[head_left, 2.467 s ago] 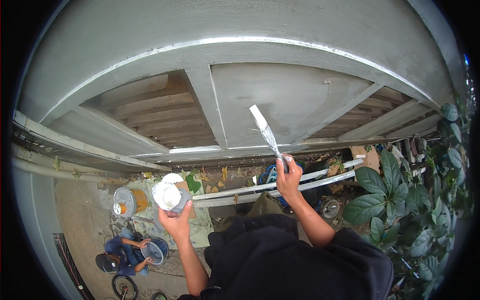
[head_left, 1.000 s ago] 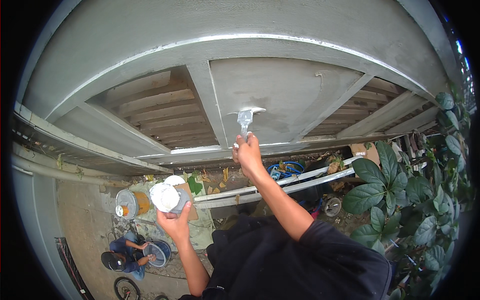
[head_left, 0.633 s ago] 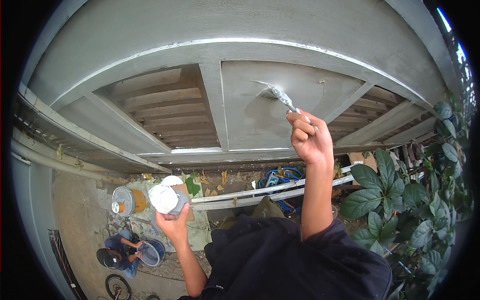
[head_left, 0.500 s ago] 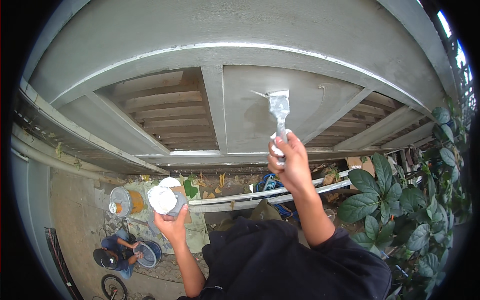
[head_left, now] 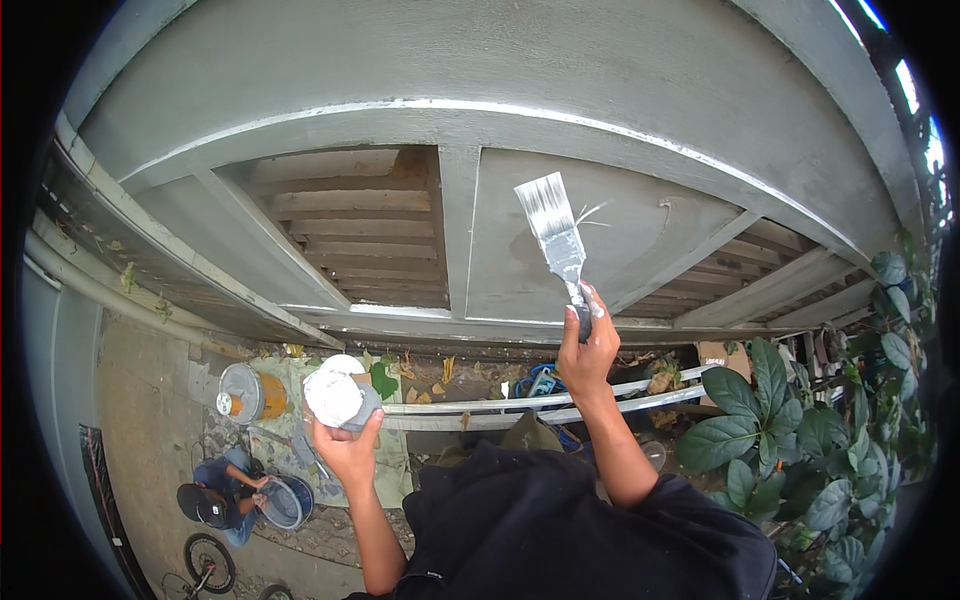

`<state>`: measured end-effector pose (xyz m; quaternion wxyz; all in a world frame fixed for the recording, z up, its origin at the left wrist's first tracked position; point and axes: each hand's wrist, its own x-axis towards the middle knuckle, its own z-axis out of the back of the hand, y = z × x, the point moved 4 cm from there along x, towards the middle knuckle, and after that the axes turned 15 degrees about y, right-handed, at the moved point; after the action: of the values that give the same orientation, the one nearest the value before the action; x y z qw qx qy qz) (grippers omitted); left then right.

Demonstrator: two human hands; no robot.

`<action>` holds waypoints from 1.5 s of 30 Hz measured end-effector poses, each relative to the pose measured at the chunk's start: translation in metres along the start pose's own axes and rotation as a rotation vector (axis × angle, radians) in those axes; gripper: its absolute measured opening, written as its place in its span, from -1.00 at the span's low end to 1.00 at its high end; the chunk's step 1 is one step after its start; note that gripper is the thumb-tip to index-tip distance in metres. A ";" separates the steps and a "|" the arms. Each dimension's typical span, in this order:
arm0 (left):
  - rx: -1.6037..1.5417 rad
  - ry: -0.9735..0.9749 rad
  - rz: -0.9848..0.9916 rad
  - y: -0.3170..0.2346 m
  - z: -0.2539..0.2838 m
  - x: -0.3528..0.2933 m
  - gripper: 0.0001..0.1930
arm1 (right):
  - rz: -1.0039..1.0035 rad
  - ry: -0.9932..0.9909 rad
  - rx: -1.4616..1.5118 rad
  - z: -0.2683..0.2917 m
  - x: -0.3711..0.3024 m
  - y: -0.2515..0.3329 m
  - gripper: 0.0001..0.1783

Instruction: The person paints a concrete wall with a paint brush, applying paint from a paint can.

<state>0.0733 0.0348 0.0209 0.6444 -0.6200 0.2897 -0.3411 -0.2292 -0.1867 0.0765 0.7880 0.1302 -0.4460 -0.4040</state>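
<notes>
My right hand (head_left: 589, 352) grips the dark handle of a wide paintbrush (head_left: 558, 240). Its pale bristles point up and slightly left in front of the grey panel, with a few stray ones sticking out on the right side. Whether the bristles touch the panel I cannot tell. White paint smears show on my fingers. Lower left, my left hand (head_left: 347, 447) holds a small grey container (head_left: 366, 408), its top covered in thick white paint (head_left: 333, 396).
Slatted openings (head_left: 350, 235) flank the grey panel (head_left: 630, 210). Pale rails (head_left: 470, 415) run below. At lower left, a person (head_left: 213, 490) crouches by a bucket (head_left: 288, 503), near a yellow pail (head_left: 262, 393) and a bicycle wheel (head_left: 210, 563). Leafy branches (head_left: 735, 425) crowd the right.
The paintbrush has turned over and tilted left; its stray bristles now stick out on the right instead of the left. My left hand still holds the container.
</notes>
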 end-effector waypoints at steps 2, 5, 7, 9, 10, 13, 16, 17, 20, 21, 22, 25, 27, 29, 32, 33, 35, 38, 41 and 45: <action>-0.022 0.006 -0.003 0.002 0.000 0.001 -0.31 | 0.010 0.043 -0.030 -0.004 0.007 -0.001 -0.59; -0.020 0.011 0.046 0.001 -0.002 0.004 -0.32 | -0.204 0.230 -0.074 -0.015 0.012 -0.026 -0.60; -0.033 0.005 0.020 -0.003 -0.002 0.004 -0.33 | -0.189 0.134 -0.112 -0.004 0.003 -0.047 -0.60; -0.049 -0.006 -0.004 -0.004 0.001 0.005 -0.33 | -0.235 -0.011 -0.156 0.019 -0.012 -0.071 -0.60; -0.028 0.006 -0.003 -0.003 0.003 0.005 -0.33 | -0.296 -0.062 -0.160 0.032 -0.023 -0.082 -0.60; -0.014 0.020 0.009 -0.004 0.005 0.007 -0.31 | -0.312 -0.284 -0.166 0.068 -0.040 -0.084 -0.59; -0.019 0.025 0.006 -0.003 0.003 0.011 -0.30 | -0.419 -0.380 -0.106 0.074 -0.034 -0.079 -0.57; -0.019 0.015 -0.004 -0.003 0.003 0.013 -0.29 | -0.429 -0.304 -0.146 0.069 -0.025 -0.077 -0.56; -0.031 0.062 -0.028 -0.009 -0.006 0.023 -0.30 | -0.398 -0.092 -0.165 0.033 -0.011 -0.070 -0.53; -0.029 0.073 -0.033 -0.012 -0.009 0.025 -0.30 | -0.357 -0.038 -0.133 0.016 -0.010 -0.058 -0.53; -0.029 0.071 -0.054 -0.015 -0.013 0.027 -0.32 | -0.314 0.016 -0.101 -0.001 -0.008 -0.047 -0.53; -0.029 0.082 -0.085 -0.018 -0.018 0.031 -0.33 | -0.306 0.221 0.024 -0.039 -0.015 -0.004 -0.56; -0.032 0.088 -0.098 -0.015 -0.019 0.034 -0.33 | -0.294 0.335 0.064 -0.048 -0.020 0.009 -0.55; -0.045 0.090 -0.124 -0.010 -0.018 0.036 -0.31 | -0.288 0.388 0.076 -0.036 -0.017 0.008 -0.55; -0.018 0.111 -0.109 -0.010 -0.019 0.036 -0.29 | -0.249 0.380 0.060 0.005 -0.009 -0.002 -0.59; -0.028 0.121 -0.113 -0.010 -0.020 0.037 -0.29 | -0.308 0.327 0.035 0.026 -0.006 -0.009 -0.60; -0.065 0.130 -0.069 -0.006 -0.020 0.038 -0.27 | -0.423 0.245 -0.016 0.067 -0.003 -0.020 -0.63; -0.104 0.160 -0.063 -0.004 -0.028 0.043 -0.26 | -0.512 0.053 -0.121 0.122 -0.006 -0.023 -0.68; -0.123 0.197 -0.069 -0.001 -0.035 0.048 -0.26 | -0.508 -0.122 -0.206 0.146 -0.003 -0.030 -0.71; -0.134 0.245 -0.073 -0.001 -0.046 0.053 -0.26 | -0.342 -0.116 -0.298 0.126 0.017 -0.031 -0.66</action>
<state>0.0685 -0.0355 0.0216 0.5485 -0.6255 0.3656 -0.4174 -0.3425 -0.2001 0.1411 0.6916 0.0624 -0.3975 -0.5998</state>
